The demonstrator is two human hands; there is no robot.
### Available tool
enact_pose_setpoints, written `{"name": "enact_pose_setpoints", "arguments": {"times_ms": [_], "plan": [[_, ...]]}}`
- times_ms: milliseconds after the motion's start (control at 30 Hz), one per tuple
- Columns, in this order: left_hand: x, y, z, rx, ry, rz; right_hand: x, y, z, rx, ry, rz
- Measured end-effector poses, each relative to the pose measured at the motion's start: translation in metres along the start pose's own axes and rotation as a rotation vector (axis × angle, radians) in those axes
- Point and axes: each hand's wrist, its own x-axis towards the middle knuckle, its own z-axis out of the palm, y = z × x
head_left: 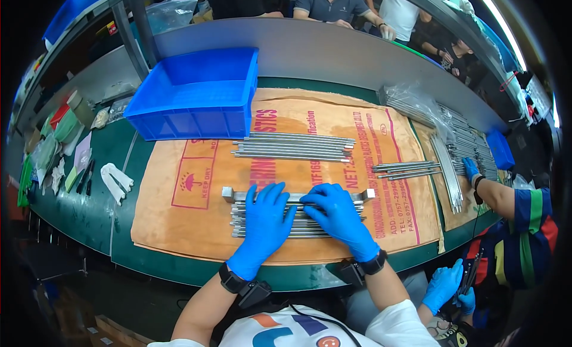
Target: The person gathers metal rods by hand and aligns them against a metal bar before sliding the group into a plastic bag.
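Both hands wear blue gloves and lie palm down, side by side, over a squared metal bar (296, 197) with a block at each end. The left hand (265, 222) has its fingers stretched forward across the bar, slightly apart, its thumb angled toward the other hand. The right hand (339, 216) has its fingers bent over the bar, the thumb beneath them; whether either hand pinches the bar or only rests on it, I cannot tell. Directly under the palms, on the near side of the bar, lies a row of thin metal rods (307, 231), their ends showing to either side. Beyond the fingertips, well apart from them, is a second row of rods (292, 149). All this rests on a printed brown sack (158, 219). Ahead and to the left of the grip stands a blue plastic bin (190, 123); to its right, a co-worker's gloved hand (471, 168) reaches among more rods.
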Motion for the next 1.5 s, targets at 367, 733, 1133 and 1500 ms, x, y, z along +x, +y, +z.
{"name": "enact_pose_setpoints", "arguments": {"times_ms": [367,733,1133,1500], "plan": [[-0.002,-0.002,0.006,-0.063,-0.006,0.023,0.073,0.059,-0.001,-0.206,-0.266,0.205],[0.003,-0.003,0.006,-0.062,0.047,0.019,0.049,0.067,0.006,-0.168,-0.004,0.138],[0.001,-0.008,0.006,0.116,-0.001,0.053,-0.002,0.008,-0.021,-0.148,0.1,0.058],[0.002,-0.01,0.01,0.109,0.025,0.021,0.002,0.026,-0.006,-0.124,0.105,-0.006]]}}
